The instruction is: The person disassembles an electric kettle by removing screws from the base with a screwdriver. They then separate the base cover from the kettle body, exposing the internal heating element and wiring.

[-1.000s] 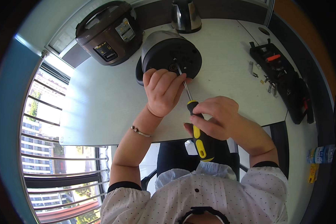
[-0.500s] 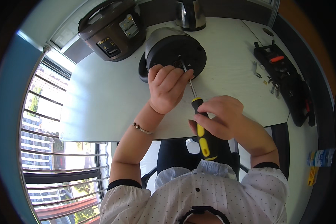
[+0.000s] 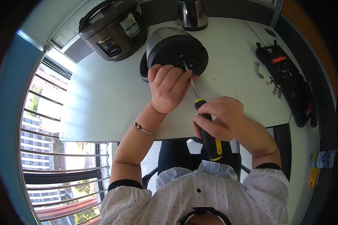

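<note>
Head view: black kettle (image 3: pixel 172 47) lies tipped on its side on the white desk (image 3: pixel 101 97), base facing the person. Left hand (image 3: pixel 169 88) rests on the base, fingers curled over the screwdriver shaft near the tip. Right hand (image 3: pixel 219 118) is wrapped tight around the black-and-yellow screwdriver (image 3: pixel 202 116) handle; tip sits at the base centre (exact screw not visible). Rice cooker (image 3: pixel 112 28) at far left, steel kettle (image 3: pixel 191 15) behind, black tool case (image 3: pixel 289 82) at right.
</note>
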Tool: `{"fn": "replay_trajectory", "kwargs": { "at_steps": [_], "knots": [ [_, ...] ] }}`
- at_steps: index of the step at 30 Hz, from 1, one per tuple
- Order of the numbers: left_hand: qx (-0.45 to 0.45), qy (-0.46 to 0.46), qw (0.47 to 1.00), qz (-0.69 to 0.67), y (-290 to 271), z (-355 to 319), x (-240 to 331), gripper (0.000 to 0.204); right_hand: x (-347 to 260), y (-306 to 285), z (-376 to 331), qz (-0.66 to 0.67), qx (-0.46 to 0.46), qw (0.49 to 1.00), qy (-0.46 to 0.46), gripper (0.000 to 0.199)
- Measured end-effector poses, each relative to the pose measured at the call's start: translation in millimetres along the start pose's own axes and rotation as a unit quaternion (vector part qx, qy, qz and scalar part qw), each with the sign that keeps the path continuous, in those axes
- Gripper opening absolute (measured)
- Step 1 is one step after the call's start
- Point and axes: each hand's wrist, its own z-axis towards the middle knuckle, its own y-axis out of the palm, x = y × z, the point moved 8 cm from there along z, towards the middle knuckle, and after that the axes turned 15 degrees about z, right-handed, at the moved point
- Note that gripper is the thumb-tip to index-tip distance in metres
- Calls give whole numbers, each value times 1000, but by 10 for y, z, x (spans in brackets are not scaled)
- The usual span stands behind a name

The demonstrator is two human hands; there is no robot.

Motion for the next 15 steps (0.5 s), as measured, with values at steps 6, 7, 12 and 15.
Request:
{"fn": "replay_trajectory", "kwargs": {
  "at_steps": [6, 7, 12, 15],
  "knots": [
    [-5, 2, 1000, -5, 9, -8, -5, 28, -1, -2, -16, -3, 4, 1000, -5, 19],
    [-6, -1, 1000, -6, 10, -7, -8, 29, -2, -4, -15, -4, 4, 1000, -6, 19],
    [-26, 6, 1000, -17, 25, 17, 8, 32, 3, -9, -18, -2, 9, 1000, -9, 19],
    [-22, 30, 999, -12, 35, -15, 17, 30, 1, -9, -6, -2, 6, 1000, -7, 19]
  ]
}}
